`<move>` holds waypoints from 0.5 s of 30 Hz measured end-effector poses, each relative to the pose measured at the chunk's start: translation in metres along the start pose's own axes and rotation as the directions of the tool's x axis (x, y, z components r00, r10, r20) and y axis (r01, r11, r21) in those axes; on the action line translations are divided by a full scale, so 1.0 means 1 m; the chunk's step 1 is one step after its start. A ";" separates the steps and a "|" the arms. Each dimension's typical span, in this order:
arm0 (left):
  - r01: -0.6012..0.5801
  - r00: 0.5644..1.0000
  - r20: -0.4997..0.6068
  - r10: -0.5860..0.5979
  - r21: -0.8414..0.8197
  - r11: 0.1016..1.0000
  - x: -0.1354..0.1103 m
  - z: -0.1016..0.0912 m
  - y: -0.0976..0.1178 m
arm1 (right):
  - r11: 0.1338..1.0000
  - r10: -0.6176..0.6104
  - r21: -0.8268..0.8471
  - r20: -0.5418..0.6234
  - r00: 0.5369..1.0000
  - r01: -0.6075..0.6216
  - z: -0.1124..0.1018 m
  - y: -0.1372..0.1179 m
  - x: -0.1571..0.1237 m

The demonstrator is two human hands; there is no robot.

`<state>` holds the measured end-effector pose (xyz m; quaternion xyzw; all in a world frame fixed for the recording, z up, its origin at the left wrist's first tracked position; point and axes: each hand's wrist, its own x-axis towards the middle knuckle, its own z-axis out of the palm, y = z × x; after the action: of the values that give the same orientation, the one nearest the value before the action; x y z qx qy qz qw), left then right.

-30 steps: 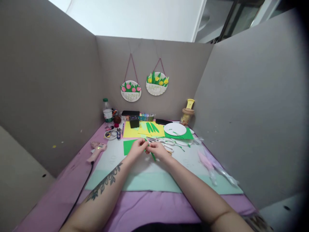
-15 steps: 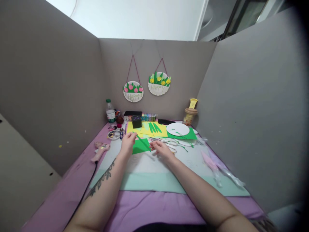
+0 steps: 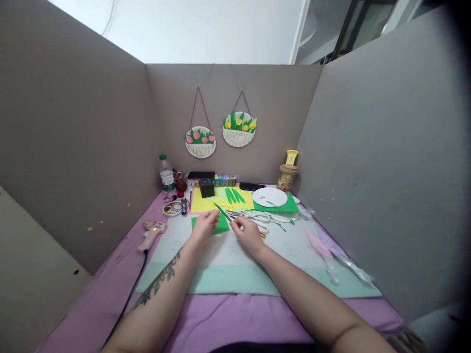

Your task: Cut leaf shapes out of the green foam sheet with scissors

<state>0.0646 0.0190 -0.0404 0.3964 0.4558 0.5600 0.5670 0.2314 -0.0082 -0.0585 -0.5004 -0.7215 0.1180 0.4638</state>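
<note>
My left hand (image 3: 204, 225) lies over a green paper sheet (image 3: 222, 226) on the pale mat and pinches a thin green paper strip (image 3: 222, 213) that slants up to the left. My right hand (image 3: 248, 231) rests just right of the strip with its fingers curled, close to white-handled scissors (image 3: 253, 218). Whether the right fingers hold the strip's lower end is hidden. Behind them lie a yellow sheet (image 3: 206, 202) with several cut green leaves (image 3: 233, 195) and a white paper plate (image 3: 270, 196) on another green sheet.
A pink glue gun (image 3: 151, 232) with a black cord lies at the left. A water bottle (image 3: 167, 175), small black box (image 3: 206, 188), tape rolls and a jar (image 3: 287, 175) line the back. Plastic sleeves (image 3: 324, 252) lie at the right. Grey panels enclose the table; two decorated plates hang behind.
The hands, first pinched together over a green strip, drew apart. The left hand swung left with the strip, then came back onto the green sheet; the right hand slid slightly right.
</note>
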 end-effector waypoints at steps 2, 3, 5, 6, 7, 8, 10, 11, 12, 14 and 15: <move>-0.043 0.992 0.120 0.030 0.114 0.993 -0.007 0.008 -0.008 | 0.992 -0.071 -0.109 0.000 0.997 0.071 0.001 0.002 0.000; -0.067 0.990 0.136 0.046 0.155 0.986 -0.009 0.010 -0.011 | 0.986 -0.089 -0.144 0.008 0.996 0.090 0.002 0.002 -0.001; -0.098 0.989 0.132 0.073 0.196 0.976 -0.010 0.011 -0.014 | 0.981 -0.099 -0.164 0.028 0.995 0.102 0.002 0.002 -0.001; -0.101 0.990 0.119 0.078 0.199 0.975 -0.009 0.010 -0.014 | 0.984 -0.095 -0.149 0.039 0.995 0.100 0.002 0.002 -0.002; -0.098 0.991 0.111 0.078 0.195 0.976 -0.008 0.009 -0.013 | 0.988 -0.088 -0.121 0.053 0.995 0.094 0.002 0.002 -0.002; -0.095 0.991 0.110 0.075 0.189 0.977 -0.007 0.007 -0.012 | 0.994 -0.075 -0.079 0.070 0.995 0.081 0.002 0.001 -0.002; -0.099 0.989 0.124 0.076 0.190 0.977 -0.006 0.006 -0.010 | 0.999 -0.025 0.027 0.105 0.994 0.022 0.001 0.000 -0.001; -0.108 0.987 0.138 0.082 0.198 0.974 -0.007 0.005 -0.009 | 0.996 0.011 0.082 0.121 0.993 -0.021 0.001 0.000 -0.001; -0.123 0.984 0.155 0.091 0.210 0.970 -0.008 0.006 -0.007 | 0.989 0.051 0.131 0.134 0.990 -0.069 0.001 0.001 0.000; -0.160 0.975 0.189 0.115 0.238 0.958 -0.011 0.007 -0.005 | 0.966 0.127 0.205 0.153 0.980 -0.157 0.002 0.002 0.002; -0.178 0.971 0.204 0.128 0.251 0.951 -0.012 0.008 -0.003 | 0.955 0.153 0.230 0.160 0.975 -0.187 0.002 0.004 0.003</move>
<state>0.0738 0.0072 -0.0407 0.5539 0.4402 0.4963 0.5030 0.2317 -0.0037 -0.0606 -0.4902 -0.6866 0.2803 0.4579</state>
